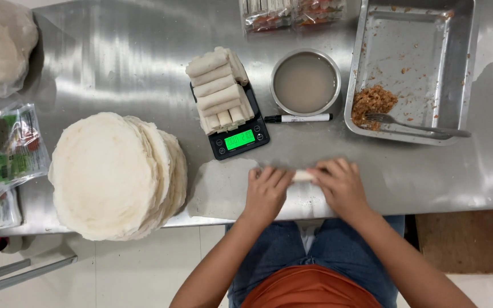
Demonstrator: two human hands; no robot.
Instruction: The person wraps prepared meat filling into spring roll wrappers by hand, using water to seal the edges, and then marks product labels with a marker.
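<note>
Both hands rest on a thin pale wrapper point(223, 188) spread on the steel table's front edge. My left hand point(266, 191) and my right hand point(340, 185) press fingers down on a rolled tube of wrapper point(302, 177), which shows only between them. Rolled spring rolls point(219, 88) are piled on a black digital scale point(241, 140) with a green display, just beyond the hands. A tall stack of round wrappers point(115, 174) stands to the left.
A round metal bowl of cloudy liquid point(306, 82) and a black marker point(298, 118) lie behind the hands. At right, a steel tray point(412, 57) holds a little orange filling point(373, 101) and a fork point(417, 126). Plastic packets point(7, 154) lie at far left.
</note>
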